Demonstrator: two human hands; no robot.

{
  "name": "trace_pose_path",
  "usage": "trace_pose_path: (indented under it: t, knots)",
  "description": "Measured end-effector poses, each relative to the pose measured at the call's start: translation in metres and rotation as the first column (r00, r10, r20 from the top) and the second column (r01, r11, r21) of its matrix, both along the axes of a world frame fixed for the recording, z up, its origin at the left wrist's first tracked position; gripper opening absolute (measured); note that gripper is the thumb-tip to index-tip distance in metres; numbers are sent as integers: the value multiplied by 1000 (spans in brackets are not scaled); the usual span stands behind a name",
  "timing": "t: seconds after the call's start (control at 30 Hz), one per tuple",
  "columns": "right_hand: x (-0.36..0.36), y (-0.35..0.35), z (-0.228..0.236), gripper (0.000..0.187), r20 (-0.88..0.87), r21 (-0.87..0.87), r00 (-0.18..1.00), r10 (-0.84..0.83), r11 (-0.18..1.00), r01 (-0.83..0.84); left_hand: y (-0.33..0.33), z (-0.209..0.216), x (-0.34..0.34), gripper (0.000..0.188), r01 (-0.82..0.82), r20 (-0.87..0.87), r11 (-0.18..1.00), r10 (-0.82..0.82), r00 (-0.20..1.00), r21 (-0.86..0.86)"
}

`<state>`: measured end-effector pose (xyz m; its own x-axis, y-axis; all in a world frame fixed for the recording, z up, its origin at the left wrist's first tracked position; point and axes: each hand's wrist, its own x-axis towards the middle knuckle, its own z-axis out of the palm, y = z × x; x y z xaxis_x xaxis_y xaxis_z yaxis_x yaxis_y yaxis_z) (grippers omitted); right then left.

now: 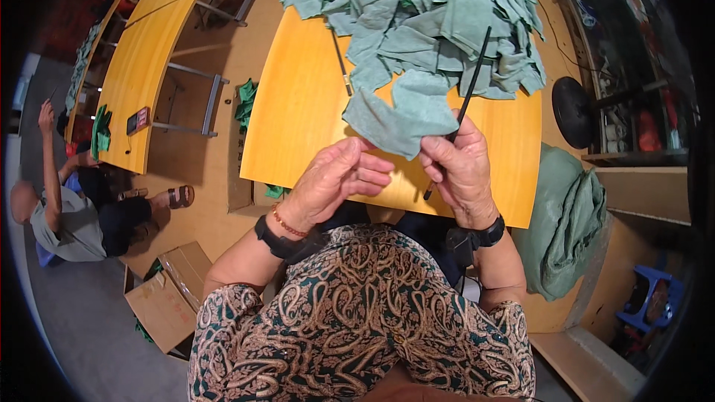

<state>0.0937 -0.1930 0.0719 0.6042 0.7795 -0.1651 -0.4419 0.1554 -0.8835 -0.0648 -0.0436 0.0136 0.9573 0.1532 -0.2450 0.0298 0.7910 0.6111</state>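
A piece of pale green fabric (406,115) hangs over the yellow table (283,134), its near corner pinched between thumb and fingers of my right hand (463,167). That same hand also holds a long, thin black stick (474,80), slanting up to the right across the fabric. My left hand (339,179) is beside the fabric's lower left edge, fingers spread and palm turned inward; whether its thumb touches the cloth I cannot tell. A second thin black stick (339,61) with a lighter band lies left of the fabric. Behind is a large heap of similar green pieces (424,11).
A big green bundle (558,223) sits against the table's right side. At the right are a round black base (573,113) and a blue stool (649,298). An open cardboard box (167,298) stands lower left. Another person (74,223) sits by a second yellow table (138,67).
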Motion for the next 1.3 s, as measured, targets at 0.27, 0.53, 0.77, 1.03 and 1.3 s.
trace_pose_path:
  t: [0.27, 0.53, 0.77, 1.03, 1.3]
  knots:
    - [-8, -19, -27, 26, -100, -72, 992, -82, 995, 74, 3, 4, 38, 33, -342, 98, 933, 352, 931, -110]
    - [13, -3, -36, 41, 470, -164, 879, -83, 970, 179, 30, 4, 38, 28, -329, 70, 935, 340, 938, -136]
    - [16, 24, -23, 22, 213, -260, 958, 194, 956, -136, 35, 12, 43, 28, -370, 27, 911, 380, 924, -182]
    - [15, 24, -24, 17, 219, -386, 970, 106, 923, -14, 11, 0, 34, 13, -239, -80, 970, 235, 969, -44]
    - [3, 17, -32, 24, 725, -348, 679, 118, 913, 213, 2, -23, 43, 9, -286, -137, 957, 290, 947, 50]
